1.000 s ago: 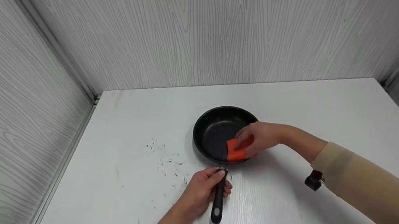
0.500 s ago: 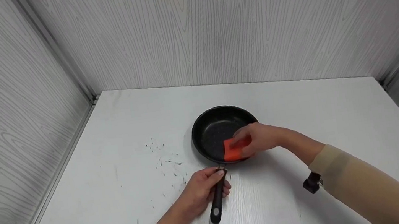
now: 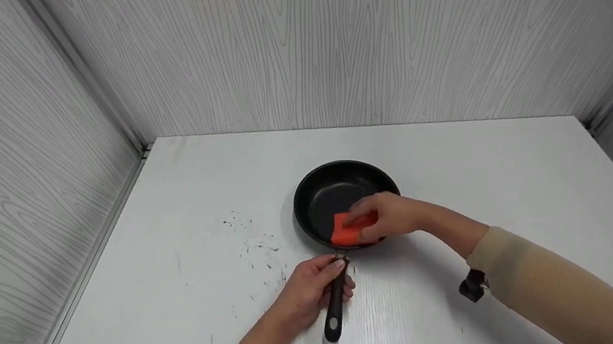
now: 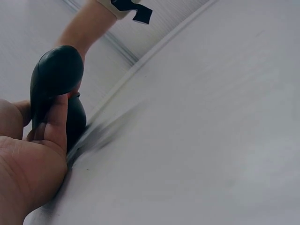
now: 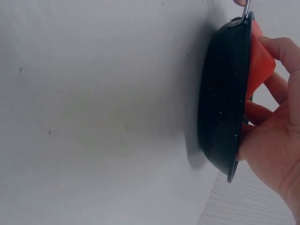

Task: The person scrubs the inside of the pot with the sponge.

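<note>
Currently, a round black frying pan (image 3: 318, 203) occupies the centre of the head frame, its long black handle (image 3: 334, 309) pointing to the lower edge. The left hand (image 3: 307, 291) grips that handle close to the pan. The right hand (image 3: 390, 214) pinches a bright orange-red pad (image 3: 343, 234), material indeterminate, inside the pan's lower part. Scattered dark specks (image 3: 268, 247) mark the white tabletop (image 3: 170, 213), left of the pan.
</note>
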Demonstrator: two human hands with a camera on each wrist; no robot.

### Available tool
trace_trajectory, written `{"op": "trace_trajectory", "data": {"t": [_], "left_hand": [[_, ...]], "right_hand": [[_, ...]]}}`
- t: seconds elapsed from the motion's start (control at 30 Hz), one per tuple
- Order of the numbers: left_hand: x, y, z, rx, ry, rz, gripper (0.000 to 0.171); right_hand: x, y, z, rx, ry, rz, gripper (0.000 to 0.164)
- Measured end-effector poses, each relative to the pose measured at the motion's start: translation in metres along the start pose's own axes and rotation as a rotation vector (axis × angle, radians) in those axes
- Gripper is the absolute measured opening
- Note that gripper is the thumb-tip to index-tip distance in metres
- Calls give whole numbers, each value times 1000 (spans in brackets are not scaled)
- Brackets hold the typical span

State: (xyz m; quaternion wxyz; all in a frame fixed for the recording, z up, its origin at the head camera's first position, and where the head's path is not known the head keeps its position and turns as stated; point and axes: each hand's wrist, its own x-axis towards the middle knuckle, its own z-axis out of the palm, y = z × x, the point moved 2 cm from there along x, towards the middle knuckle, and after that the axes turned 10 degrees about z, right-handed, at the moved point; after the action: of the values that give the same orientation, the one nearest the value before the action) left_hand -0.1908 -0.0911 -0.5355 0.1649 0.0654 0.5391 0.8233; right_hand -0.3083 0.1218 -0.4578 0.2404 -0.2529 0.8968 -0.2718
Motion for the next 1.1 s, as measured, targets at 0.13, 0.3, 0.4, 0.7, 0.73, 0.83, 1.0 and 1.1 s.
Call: {"op": "trace_trajectory", "data": {"t": [0.13,0.3,0.4,0.7,0.73,0.83,1.0,1.1], "left_hand": [[0,1,1,-3,-5,-2,30],[0,1,1,-9,-7,-6,31],[-1,1,1,-9,-6,-3,32],[-2,2,1,-35,-17,0,31],[-2,2,1,-34,-18,1,30],[-2,1,0,-26,-20,3,29],[-1,1,0,-28,-20,1,30],[-1,2,0,-34,-21,3,32]], "right_hand": [[5,-3,6,-13,19,-10,36],[13,-3,13,-32,42,-35,36],[17,-6,15,-42,52,-45,37],[30,-12,23,-60,107,-63,38],[31,-13,24,-58,116,-73,38],[35,-14,27,-61,146,-104,38],[40,-18,28,-81,174,-101,39],[44,-20,29,-96,183,-84,39]]}}
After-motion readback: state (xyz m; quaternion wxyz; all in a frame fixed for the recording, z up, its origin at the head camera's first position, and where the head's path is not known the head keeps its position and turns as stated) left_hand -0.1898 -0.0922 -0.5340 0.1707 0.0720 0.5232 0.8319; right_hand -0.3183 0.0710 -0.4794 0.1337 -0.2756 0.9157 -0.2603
